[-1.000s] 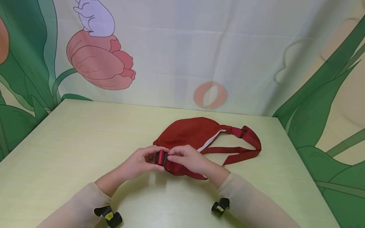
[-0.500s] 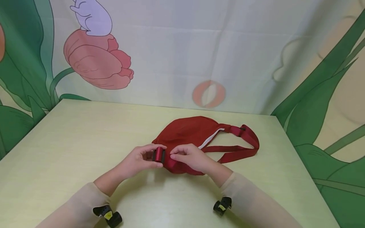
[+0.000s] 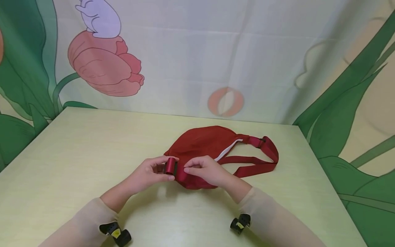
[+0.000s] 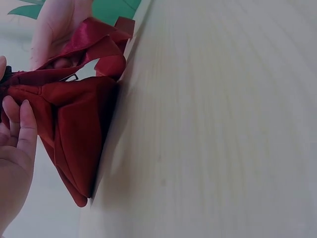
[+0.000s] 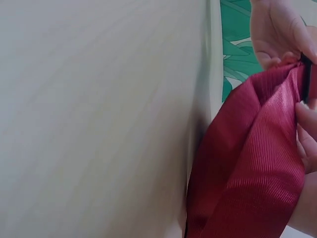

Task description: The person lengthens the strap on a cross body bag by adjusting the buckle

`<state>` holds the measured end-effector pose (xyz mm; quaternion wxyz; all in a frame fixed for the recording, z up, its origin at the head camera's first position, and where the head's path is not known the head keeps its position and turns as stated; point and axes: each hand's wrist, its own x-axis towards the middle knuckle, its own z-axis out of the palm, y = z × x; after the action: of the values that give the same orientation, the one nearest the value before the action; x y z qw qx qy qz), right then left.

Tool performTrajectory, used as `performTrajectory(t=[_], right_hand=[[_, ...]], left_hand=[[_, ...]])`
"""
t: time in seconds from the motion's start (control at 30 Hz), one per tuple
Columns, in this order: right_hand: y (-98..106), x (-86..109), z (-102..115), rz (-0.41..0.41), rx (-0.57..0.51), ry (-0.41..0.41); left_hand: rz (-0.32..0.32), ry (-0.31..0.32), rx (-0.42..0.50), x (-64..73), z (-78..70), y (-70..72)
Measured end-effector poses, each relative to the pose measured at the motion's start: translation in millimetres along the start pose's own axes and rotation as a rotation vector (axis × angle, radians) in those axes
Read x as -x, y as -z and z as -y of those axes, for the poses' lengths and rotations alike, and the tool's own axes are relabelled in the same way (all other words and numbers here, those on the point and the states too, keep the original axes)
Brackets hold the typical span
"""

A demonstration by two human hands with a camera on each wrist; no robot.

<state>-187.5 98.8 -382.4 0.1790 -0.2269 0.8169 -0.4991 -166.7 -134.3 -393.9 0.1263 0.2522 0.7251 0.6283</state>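
A dark red waist bag [image 3: 202, 142] with a white zip lies on the table. At its near left, my left hand [image 3: 145, 175] grips a black strap buckle [image 5: 307, 77] between thumb and fingers. Red webbing [image 3: 170, 166] bulges up through the buckle. Just to the right, my right hand [image 3: 205, 170] pinches the strap, its thumb and index finger close together. The right wrist view shows the strap [image 5: 252, 163] hanging in a broad fold below the buckle. From the left wrist, the bag's body [image 4: 74, 131] stands beyond my left fingers [image 4: 27, 124].
The pale table [image 3: 92, 147] reaches back to a printed cloth backdrop [image 3: 185, 68]. A loop of strap [image 3: 271, 151] with a black slider [image 3: 262, 141] trails at the bag's right. A small black camera sits at each wrist.
My left hand and the buckle have shifted slightly left, and my right fingers have drawn away from the buckle. The webbing in the buckle bulges more. The trailing strap loop has slid a little left.
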Motion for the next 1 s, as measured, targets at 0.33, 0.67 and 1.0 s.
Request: performTrajectory(t=[0.33,0.67,1.0], right_hand=[[-2.5,-1.0,4.7,0.003,-0.014,0.009],[-0.2,0.1,5.0,0.011,0.069,0.027],[2.6,0.2,3.9,0.001,0.067,0.003]], left_hand=[[0.022,0.003,0.012,-0.6,-0.7,0.1],[0.005,0.014,0.041,0.2,-1.7,3.1],[-0.016,-0.008,0.045,2.8,-5.3,5.3]])
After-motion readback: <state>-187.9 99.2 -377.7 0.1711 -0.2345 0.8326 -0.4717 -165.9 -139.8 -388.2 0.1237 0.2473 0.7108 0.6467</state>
